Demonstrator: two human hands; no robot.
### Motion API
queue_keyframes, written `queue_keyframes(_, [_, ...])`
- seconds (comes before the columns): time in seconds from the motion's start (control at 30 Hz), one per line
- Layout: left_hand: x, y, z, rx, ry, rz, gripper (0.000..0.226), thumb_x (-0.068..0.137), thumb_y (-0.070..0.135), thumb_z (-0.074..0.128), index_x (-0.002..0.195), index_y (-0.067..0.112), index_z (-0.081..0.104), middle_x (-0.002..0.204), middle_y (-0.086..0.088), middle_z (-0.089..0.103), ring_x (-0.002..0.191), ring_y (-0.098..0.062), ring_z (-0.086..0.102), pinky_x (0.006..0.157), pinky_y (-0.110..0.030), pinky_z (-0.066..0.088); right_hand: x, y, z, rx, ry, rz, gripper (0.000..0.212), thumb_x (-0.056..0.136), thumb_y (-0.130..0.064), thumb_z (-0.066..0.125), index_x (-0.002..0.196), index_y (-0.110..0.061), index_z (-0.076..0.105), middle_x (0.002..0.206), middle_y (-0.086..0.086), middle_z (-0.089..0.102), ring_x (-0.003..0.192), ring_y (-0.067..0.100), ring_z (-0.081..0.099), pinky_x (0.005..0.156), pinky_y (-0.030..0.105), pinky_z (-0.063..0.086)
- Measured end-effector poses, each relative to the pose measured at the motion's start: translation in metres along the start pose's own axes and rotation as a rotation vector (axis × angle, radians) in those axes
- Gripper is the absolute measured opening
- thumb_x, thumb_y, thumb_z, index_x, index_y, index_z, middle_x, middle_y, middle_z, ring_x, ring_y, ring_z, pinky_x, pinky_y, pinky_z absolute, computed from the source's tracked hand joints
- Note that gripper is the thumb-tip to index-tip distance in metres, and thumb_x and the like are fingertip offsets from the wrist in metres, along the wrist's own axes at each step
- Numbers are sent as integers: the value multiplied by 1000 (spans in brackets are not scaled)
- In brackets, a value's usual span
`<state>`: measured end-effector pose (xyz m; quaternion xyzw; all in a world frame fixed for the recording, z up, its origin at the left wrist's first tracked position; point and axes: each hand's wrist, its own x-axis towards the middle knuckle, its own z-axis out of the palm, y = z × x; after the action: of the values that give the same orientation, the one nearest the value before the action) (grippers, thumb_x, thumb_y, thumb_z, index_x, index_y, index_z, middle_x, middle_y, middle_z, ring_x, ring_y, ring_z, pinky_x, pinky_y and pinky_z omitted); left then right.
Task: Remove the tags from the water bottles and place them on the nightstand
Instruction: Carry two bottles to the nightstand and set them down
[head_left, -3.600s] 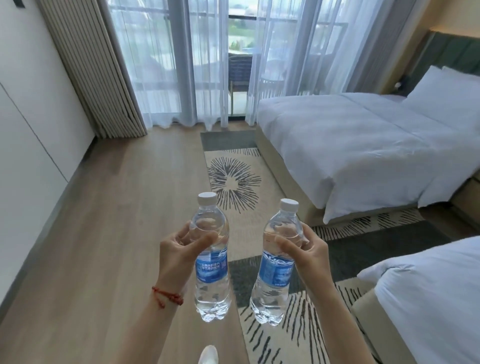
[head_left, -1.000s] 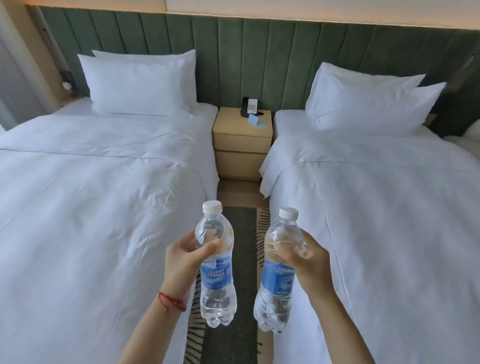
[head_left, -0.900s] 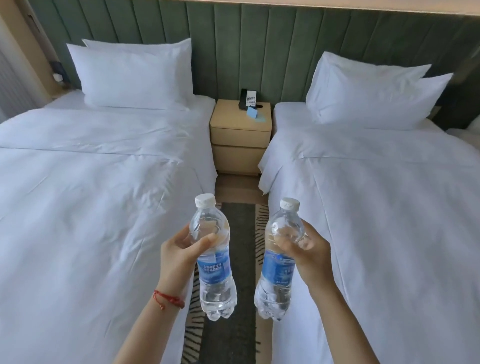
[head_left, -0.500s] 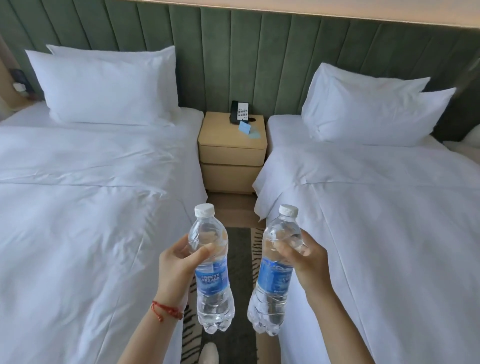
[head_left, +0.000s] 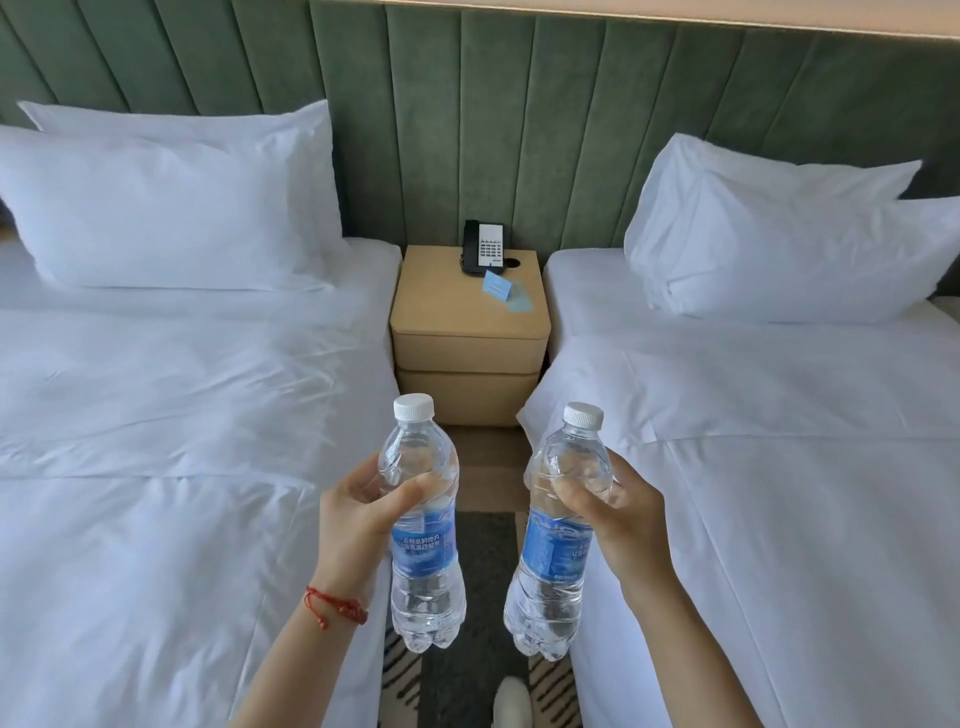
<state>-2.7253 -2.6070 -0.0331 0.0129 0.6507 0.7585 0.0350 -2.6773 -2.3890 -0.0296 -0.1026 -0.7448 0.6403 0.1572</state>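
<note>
A: Left hand (head_left: 358, 514) wrapped round the left bottle (head_left: 423, 525), right hand (head_left: 618, 519) gripping the right bottle (head_left: 561, 530), both upright, near us.

B: And the nightstand (head_left: 470, 332) sits far ahead between the beds, phone (head_left: 484, 253) at its back.

Both forearms reach forward side by side, the left hand (head_left: 358, 519) and the right hand (head_left: 618, 514) each curled in a closed grip, thumbs facing inward, a red string around the left wrist.
</note>
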Motion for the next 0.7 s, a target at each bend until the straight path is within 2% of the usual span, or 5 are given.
queue_keyframes(0.07, [36,-5,10,4,15,-3,43,47,39,78,85,20,73,80,-2,75,72,-17,71,57,-19,52,39,5,1,13,1,-5,23,58,-44,69,81,-42,68,80,-20,71,78,-3,66,57,8,48])
queue_keyframes(0.3, [158,-3,62,2,62,1,45,45,39,79,85,20,74,80,-2,75,72,-17,71,57,-19,52,180,17,-9,58,17,-3,38,50,-46,68,83,-26,67,73,-18,71,70,-4,65,54,8,47])
queue_keyframes(0.43, [219,3,83,-11,74,15,48,46,36,80,89,17,73,82,-2,75,74,-14,71,58,-18,52,254,20,-12,47,3,14,28,54,-35,73,79,-26,67,68,-18,69,65,-5,63,54,7,46])
queue_keyframes(0.57, [275,4,91,-11,90,20,49,47,34,80,92,16,73,83,-2,75,74,-14,70,58,-18,52,312,28,-3,39,-9,28,36,51,-42,71,84,-28,66,72,-21,69,68,-7,63,54,6,45])
queue_keyframes(0.7, [343,-4,89,-12,90,11,50,48,33,81,95,16,72,85,-4,75,77,-16,71,59,-19,52,372,41,20,33,-23,68,27,57,-29,74,83,-31,66,74,-20,71,70,-6,65,53,6,46])
